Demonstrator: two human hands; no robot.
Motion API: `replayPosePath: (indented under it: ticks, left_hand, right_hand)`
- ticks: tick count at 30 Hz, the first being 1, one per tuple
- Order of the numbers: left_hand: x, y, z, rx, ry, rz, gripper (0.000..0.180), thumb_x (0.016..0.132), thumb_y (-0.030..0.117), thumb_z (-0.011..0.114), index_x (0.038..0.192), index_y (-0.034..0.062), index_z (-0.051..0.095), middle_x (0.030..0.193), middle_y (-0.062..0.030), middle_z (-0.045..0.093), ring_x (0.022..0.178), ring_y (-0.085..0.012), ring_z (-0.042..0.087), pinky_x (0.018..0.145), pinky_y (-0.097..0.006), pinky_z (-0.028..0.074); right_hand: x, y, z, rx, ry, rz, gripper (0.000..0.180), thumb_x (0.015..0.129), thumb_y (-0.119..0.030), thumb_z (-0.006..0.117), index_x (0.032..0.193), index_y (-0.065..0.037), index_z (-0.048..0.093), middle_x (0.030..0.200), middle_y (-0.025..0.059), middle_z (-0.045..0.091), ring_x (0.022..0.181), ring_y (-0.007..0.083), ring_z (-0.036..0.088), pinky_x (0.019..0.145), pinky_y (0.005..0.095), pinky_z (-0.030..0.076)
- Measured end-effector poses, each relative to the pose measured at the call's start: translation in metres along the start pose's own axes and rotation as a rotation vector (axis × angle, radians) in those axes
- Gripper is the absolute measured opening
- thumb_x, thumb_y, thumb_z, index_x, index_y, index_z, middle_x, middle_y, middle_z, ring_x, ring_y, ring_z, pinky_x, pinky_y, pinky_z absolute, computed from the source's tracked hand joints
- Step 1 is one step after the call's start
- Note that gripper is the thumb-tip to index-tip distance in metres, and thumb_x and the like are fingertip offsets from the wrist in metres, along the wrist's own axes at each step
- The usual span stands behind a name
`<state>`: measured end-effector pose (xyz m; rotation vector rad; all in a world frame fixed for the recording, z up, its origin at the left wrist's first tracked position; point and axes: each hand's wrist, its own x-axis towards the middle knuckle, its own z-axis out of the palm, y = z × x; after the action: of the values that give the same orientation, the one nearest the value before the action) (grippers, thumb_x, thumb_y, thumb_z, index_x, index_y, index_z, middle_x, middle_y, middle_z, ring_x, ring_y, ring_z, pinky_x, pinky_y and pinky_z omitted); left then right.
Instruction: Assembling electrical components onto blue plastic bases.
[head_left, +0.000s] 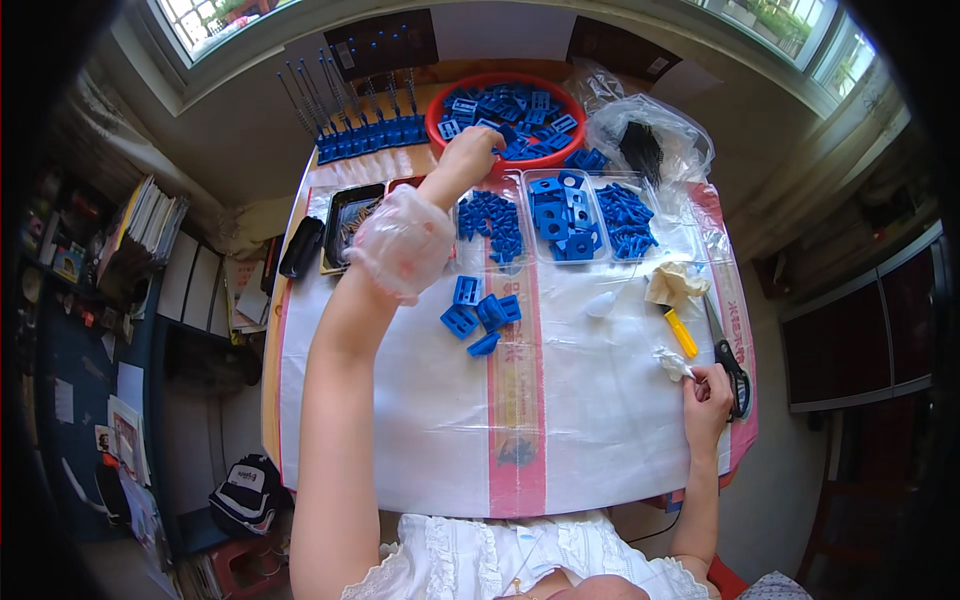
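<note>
My left hand (474,150) reaches over the near rim of a red basin (436,133) heaped with blue plastic parts (520,108). Its fingers bend down among the parts, and the tips are hidden. A clear pinkish plastic cover (402,243) is round the left wrist. At the right side of the table, my right hand (707,396) has its fingers pinched on a crumpled white tissue (674,362). Just right of it lie scissors with black handles (737,378). Several loose blue parts (484,316) lie on the plastic-covered table, below the trays.
Clear trays hold small blue pieces (490,222), blue square parts (566,222) and more small pieces (627,222). A blue rack with upright metal bits (372,136) stands far left. Near the right edge are a yellow-handled tool (680,332) and crumpled beige paper (676,284).
</note>
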<state>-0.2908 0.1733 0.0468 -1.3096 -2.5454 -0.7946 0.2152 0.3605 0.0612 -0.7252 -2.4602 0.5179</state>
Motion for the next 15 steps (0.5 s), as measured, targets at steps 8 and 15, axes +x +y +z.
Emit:
replayPosePath:
  ticks: [8, 15]
  left_hand:
    - [0.063, -0.023, 0.035, 0.096, -0.141, -0.007, 0.057, 0.076, -0.010, 0.068, 0.128, 0.0141, 0.067, 0.120, -0.0184, 0.064, 0.115, -0.0393, 0.061, 0.098, -0.046, 0.051]
    - [0.078, -0.024, 0.043, 0.155, -0.273, 0.003, 0.055, 0.083, -0.012, 0.063, 0.131, 0.0139, 0.063, 0.123, -0.0197, 0.063, 0.116, -0.0399, 0.062, 0.100, -0.044, 0.051]
  right_hand:
    - [0.002, -0.002, 0.001, 0.003, -0.015, 0.000, 0.013, 0.079, 0.009, 0.069, 0.088, 0.001, 0.063, 0.077, 0.0070, 0.053, 0.053, 0.0139, 0.045, 0.051, 0.0309, 0.036]
    - [0.003, -0.005, 0.001, 0.025, -0.016, 0.046, 0.012, 0.080, 0.008, 0.070, 0.087, 0.001, 0.063, 0.076, 0.0053, 0.051, 0.055, 0.0123, 0.042, 0.051, 0.0297, 0.033]
